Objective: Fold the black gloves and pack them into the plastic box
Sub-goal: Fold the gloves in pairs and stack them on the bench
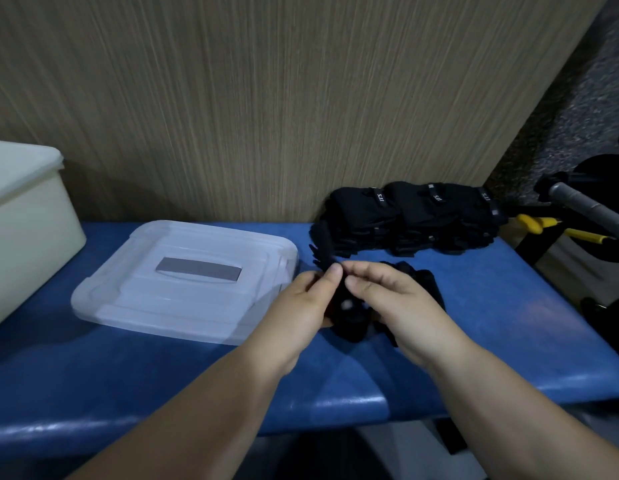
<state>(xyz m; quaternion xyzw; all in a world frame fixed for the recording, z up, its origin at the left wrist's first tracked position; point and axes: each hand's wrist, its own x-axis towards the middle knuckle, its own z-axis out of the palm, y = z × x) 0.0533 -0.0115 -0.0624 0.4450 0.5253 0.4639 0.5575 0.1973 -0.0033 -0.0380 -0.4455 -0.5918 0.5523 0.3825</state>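
My left hand (298, 308) and right hand (399, 306) both pinch a crumpled black glove (351, 322) over the tabletop's (128, 375) right half; its blurred shape is partly hidden behind my palms.

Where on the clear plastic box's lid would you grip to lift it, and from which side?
Probably the lid's right-hand rim, from the right: the lip overhangs the box and sits nearest the left hand and right hand, both pinching a black glove. The grey centre strip looks flush.

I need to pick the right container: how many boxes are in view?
2. A clear plastic box, lid on, lies left of centre; a cream box stands at the far left, cut off by the frame. Others may sit off-frame.
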